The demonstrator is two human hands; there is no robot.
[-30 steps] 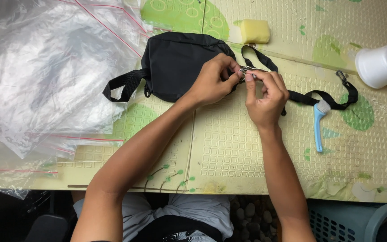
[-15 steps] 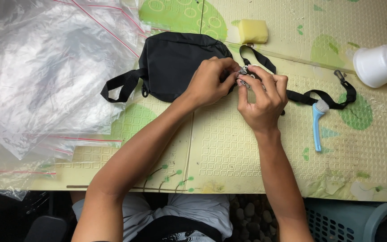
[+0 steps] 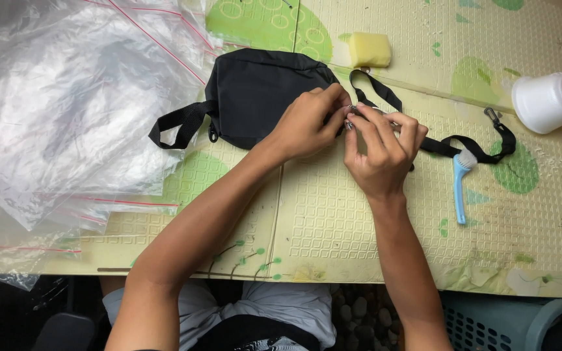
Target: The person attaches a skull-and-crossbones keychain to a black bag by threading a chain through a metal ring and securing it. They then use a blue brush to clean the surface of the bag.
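Head view, looking down. The left hand and the right hand meet at the right end of a black pouch, fingers of both pinched together on a small metal fitting where the black strap joins the bag; compared with the frame a second earlier, the two hands have drawn closer, so that the fingertips now touch and hide most of the fitting. The pouch lies flat on the bench, which is covered by a pale green embossed mat, and it has not shifted. Its strap runs rightward under the right hand to a metal clip near the far end. A light blue brush lies just beside the strap, a yellow sponge sits beyond the pouch, and a white plastic cup lies on its side at the right edge. Clear plastic bags are heaped at the left.
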